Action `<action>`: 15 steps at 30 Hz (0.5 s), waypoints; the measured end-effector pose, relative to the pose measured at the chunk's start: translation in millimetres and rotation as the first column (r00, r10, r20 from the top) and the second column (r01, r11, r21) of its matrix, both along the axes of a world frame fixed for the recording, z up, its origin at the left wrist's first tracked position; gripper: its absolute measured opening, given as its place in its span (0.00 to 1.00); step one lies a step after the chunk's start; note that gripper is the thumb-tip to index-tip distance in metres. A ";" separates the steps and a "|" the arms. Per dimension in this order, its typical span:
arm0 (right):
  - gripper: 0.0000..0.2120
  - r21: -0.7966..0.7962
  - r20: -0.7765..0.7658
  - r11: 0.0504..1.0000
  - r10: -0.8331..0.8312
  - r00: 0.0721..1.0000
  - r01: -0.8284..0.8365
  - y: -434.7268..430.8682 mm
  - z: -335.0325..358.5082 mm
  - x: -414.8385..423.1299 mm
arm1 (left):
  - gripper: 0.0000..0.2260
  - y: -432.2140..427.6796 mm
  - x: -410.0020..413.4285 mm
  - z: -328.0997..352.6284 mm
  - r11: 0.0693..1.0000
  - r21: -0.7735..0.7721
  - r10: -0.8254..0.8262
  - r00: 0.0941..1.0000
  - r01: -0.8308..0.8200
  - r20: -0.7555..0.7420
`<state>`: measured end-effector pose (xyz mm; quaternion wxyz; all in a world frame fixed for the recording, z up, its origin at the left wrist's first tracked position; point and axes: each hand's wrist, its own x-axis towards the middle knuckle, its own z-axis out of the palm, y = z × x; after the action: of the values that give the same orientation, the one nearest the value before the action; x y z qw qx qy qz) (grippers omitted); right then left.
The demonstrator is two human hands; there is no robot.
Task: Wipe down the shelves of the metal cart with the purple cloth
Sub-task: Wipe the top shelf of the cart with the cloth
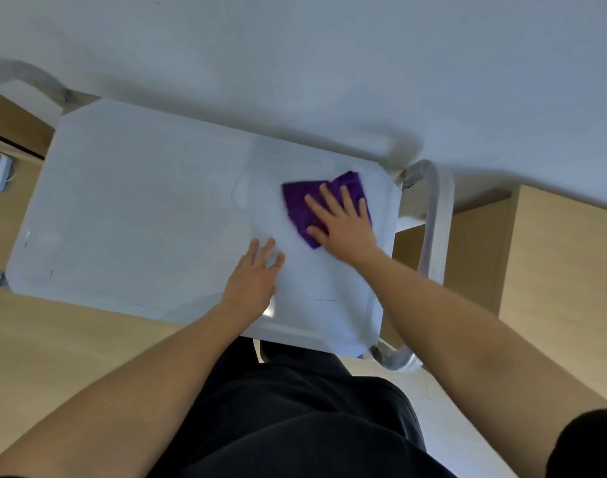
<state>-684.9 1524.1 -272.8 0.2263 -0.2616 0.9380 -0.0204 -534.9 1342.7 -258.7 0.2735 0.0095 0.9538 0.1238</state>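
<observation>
Head view looks down on the cart (pixel 433 219) and its top shelf (pixel 140 208). The right hand (pixel 345 227) presses flat on the cloth (pixel 300 205) near the shelf's far right corner, fingers (pixel 330 197) straight and spread. The left hand (pixel 255 276) rests on the bare shelf just beside the cloth, nearer the near edge, fingers (pixel 252 250) straight, slightly apart.

The metal cart's pale top shelf (pixel 140 208) stands on a light wood-toned floor (pixel 53 339). A purple cloth (pixel 302 201) lies near the shelf's far right corner under a flat right hand (pixel 343 225), with a left hand (pixel 253 274) resting on the shelf just beside it.
</observation>
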 end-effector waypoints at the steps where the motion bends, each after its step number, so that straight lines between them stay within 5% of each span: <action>1: 0.30 0.005 0.009 0.996 -0.094 0.996 0.094 5.2 2.3 -16.0 | 0.30 0.5 -0.5 1.1 1.000 -0.001 0.001 1.000 -0.001 0.008; 5: 0.30 0.006 0.040 0.939 -0.344 0.938 0.344 0.4 4.3 -39.7 | 0.30 0.4 0.2 7.1 0.999 -0.031 -0.020 1.000 0.020 0.022; 11: 0.28 -0.076 0.016 0.986 -0.150 0.988 0.151 -40.9 0.2 61.2 | 0.30 -2.3 -0.3 5.5 0.998 0.062 0.024 1.000 -0.023 -0.017; 15: 0.26 -0.119 0.036 0.974 -0.189 0.981 0.192 -32.7 2.2 69.3 | 0.30 0.1 1.0 3.7 0.996 0.079 0.046 0.999 -0.044 -0.020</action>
<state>-615.6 1491.4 -270.6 0.2183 -0.1837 0.9530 -0.1023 -533.9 1342.8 -255.0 0.2596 0.0001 0.9512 0.1670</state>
